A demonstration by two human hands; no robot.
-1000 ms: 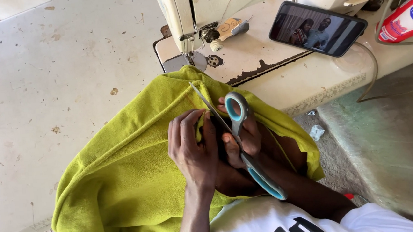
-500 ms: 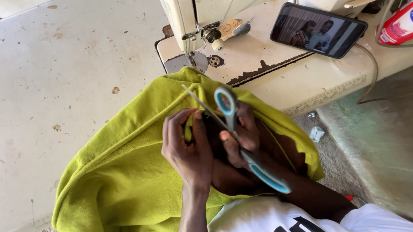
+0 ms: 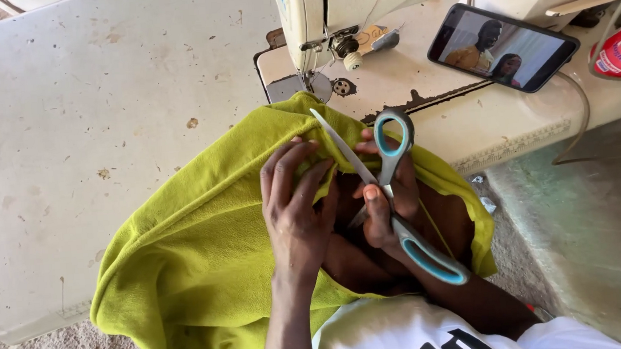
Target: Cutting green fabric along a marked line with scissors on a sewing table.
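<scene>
Soft, fuzzy lime-green cloth [image 3: 186, 271] spills from the frame's lower left up over the pale table [image 3: 68, 140] edge. At centre the left hand [image 3: 295, 212] pinches a fold of it; just right, the right hand [image 3: 385, 206] grips grey-and-teal scissors [image 3: 392, 191], steel blades slanting up-left toward that fold. Upper right: sewing machine [image 3: 329, 20], phone [image 3: 502, 48].

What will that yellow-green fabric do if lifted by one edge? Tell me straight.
The yellow-green fabric would probably droop and fold: it already slumps in soft creases over the table edge. It looks light, bunching easily under the left hand. Its soft-looking surface seems unlikely to slip.
</scene>
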